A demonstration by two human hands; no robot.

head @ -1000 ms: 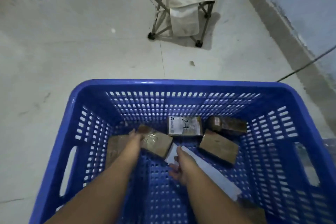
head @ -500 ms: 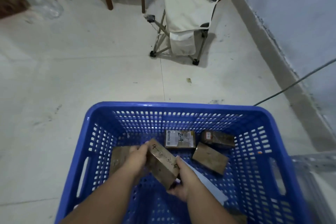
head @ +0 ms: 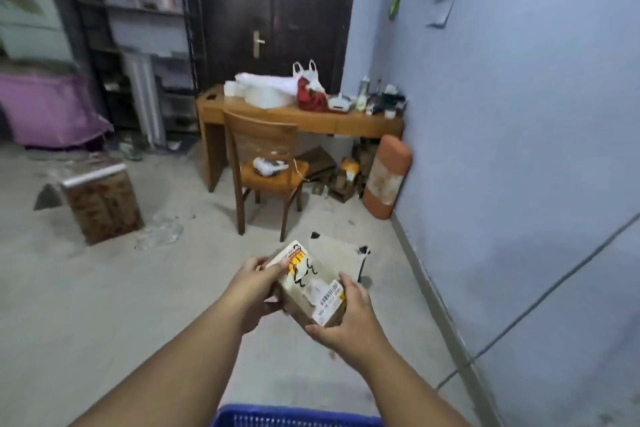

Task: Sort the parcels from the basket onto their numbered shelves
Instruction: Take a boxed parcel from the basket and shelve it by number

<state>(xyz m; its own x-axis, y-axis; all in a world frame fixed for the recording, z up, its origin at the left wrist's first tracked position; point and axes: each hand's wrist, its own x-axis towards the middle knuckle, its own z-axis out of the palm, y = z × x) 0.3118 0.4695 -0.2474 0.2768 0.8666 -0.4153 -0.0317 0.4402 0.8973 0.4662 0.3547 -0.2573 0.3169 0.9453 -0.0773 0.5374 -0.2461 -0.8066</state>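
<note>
Parcel [head: 308, 284] in the lower centre of the frame, held up in front of you by both hands, above the floor and well clear of the blue basket [head: 294, 419] whose rim shows at the bottom edge. It is a small rectangular carton, pale on its upper face, with an orange and yellow printed patch at its far end, dark handwritten marks across the middle that are too blurred to read for certain, and a white barcode label at the near right corner.

Your left hand [head: 256, 284] grips the far left end, thumb lying over the top face and fingers curled beneath. Your right hand [head: 349, 315] cups the near right corner, fingers wrapped under the box and thumb along its side. Both hands are closed around the parcel.

The carton looks stiff and flat-sided and seems light, judging by how loosely you hold it. The label and any tape may be a little slick, so hold by opposite edges or corners, not by the label face. Keep the written face turned up so you can read the number.

Dark metal shelves [head: 138, 28] stand blurred in the upper left of the frame. A wooden worktop [head: 346, 123] with a chair [head: 266, 156] sits at centre.
</note>
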